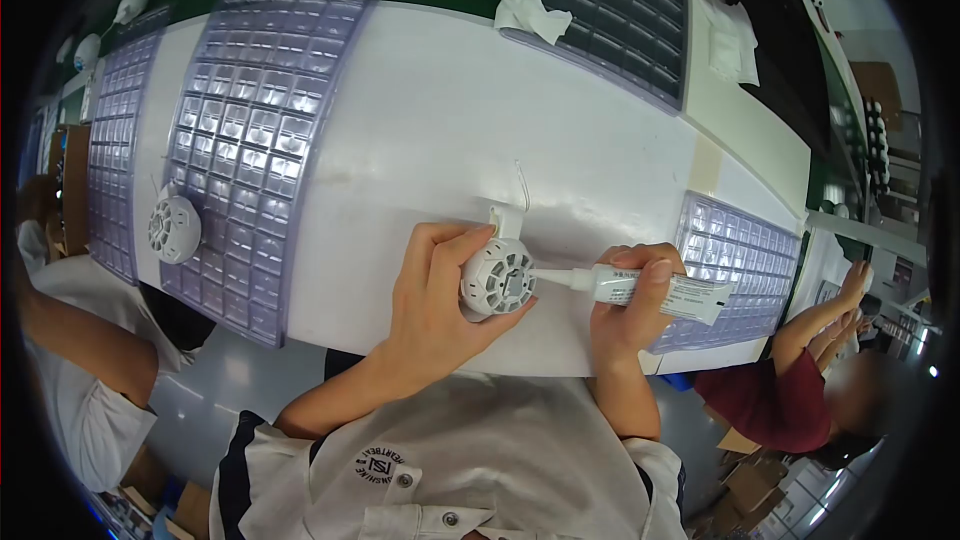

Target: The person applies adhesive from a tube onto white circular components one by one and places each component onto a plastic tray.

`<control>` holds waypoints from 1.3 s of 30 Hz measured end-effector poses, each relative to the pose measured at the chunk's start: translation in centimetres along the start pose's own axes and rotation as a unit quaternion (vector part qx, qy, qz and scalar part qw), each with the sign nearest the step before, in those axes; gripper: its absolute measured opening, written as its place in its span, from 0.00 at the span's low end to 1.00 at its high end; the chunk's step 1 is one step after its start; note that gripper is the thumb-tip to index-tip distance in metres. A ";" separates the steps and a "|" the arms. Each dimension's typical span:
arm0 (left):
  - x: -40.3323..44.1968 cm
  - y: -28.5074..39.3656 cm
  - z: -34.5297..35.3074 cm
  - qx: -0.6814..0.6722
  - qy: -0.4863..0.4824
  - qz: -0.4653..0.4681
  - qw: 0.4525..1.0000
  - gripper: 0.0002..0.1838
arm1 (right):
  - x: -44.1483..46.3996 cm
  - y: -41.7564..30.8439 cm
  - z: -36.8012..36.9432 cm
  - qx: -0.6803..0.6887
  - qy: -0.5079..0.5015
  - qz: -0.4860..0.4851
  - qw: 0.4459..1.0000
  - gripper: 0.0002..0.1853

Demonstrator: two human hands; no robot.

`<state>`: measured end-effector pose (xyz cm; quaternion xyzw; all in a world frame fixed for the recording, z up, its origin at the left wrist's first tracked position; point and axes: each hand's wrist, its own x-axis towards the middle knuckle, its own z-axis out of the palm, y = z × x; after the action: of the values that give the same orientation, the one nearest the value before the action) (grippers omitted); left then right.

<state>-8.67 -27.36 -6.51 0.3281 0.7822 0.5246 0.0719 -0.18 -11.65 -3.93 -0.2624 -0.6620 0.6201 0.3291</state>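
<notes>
My left hand (437, 285) is closed round a white, round plastic housing (498, 278) with slots around its face, held near the front edge of the white table. A small white tab sticks up behind the housing, and a thin wire or strand rises from there. In my right hand (634, 310) is a white squeeze tube (690, 298) with printed text, gripped between thumb and fingers. Its narrow nozzle (560, 277) points left, and the tip is at the right side of the housing's face. Whether anything comes out of the tip, I cannot tell.
Clear plastic compartment trays (245, 130) lie on the left of the table (420, 100), another (750, 260) at right, a dark-looking one (615, 15) behind. A similar white housing (174, 229) rests on the left tray. Crumpled tissue (530, 10) lies at the back. Other people sit on both sides.
</notes>
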 end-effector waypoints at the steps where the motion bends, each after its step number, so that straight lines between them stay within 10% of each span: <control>1: 0.0 0.0 0.0 0.004 0.000 0.000 1.000 0.44 | 0.0 0.1 0.0 0.000 0.002 0.002 1.000 0.21; 39: 0.4 0.0 -0.2 -0.024 0.013 -0.006 1.000 0.38 | 0.0 1.6 -0.3 0.047 -0.066 -0.091 0.993 0.23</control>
<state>-9.10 -27.32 -6.34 0.3147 0.7722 0.5472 0.0724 -0.03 -11.28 -5.52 -0.1439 -0.6735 0.6342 0.3514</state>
